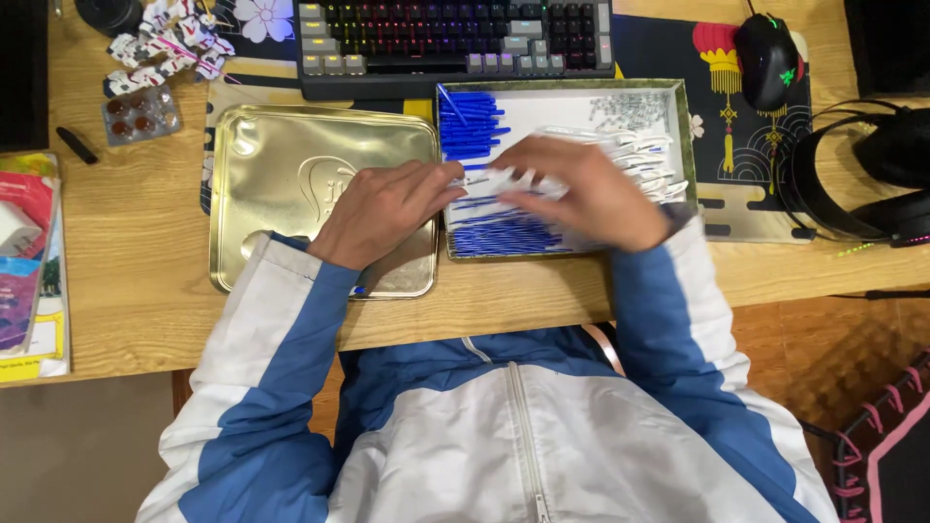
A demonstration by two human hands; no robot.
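My left hand (383,208) and my right hand (591,189) meet over a shallow metal tray (681,116) and together pinch a thin white tube-like piece (499,179) between their fingertips. The tray holds several blue refills (472,126) at its left and front, a row of white tubes (647,155) under my right hand, and small silvery parts (630,107) at its far right corner. My left wrist lies over a gold metal lid (281,184) beside the tray.
A backlit keyboard (455,39) sits behind the tray, with a black mouse (770,58) and headphones (862,169) to the right. A toy figure (165,44), a blister pack (140,114) and a stack of booklets (29,261) lie at the left.
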